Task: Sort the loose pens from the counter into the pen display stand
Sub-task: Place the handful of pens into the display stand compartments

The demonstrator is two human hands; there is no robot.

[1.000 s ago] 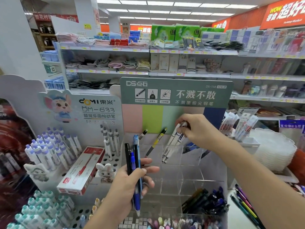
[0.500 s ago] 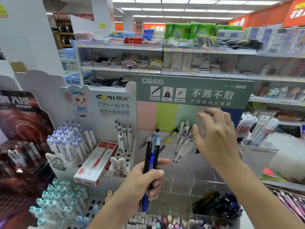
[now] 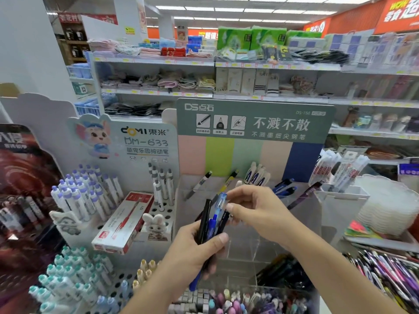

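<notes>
My left hand grips a small bunch of pens, black and blue, held upright in front of the clear acrylic pen display stand. My right hand has come to the tops of those pens and pinches the clear blue cap of one. In the stand's back row lean a grey pen, a yellow-black pen, several white pens and blue pens. A lower compartment holds dark pens.
A white DOMI stand with purple-capped pens and a red pen box is on the left. Teal-capped pens stand front left. Loose pens lie at the right, behind them a white bin.
My right hand left the white pens in the stand's back row and came down to the bunch in my left hand, where it now pinches a blue cap. The camera shifted left.
</notes>
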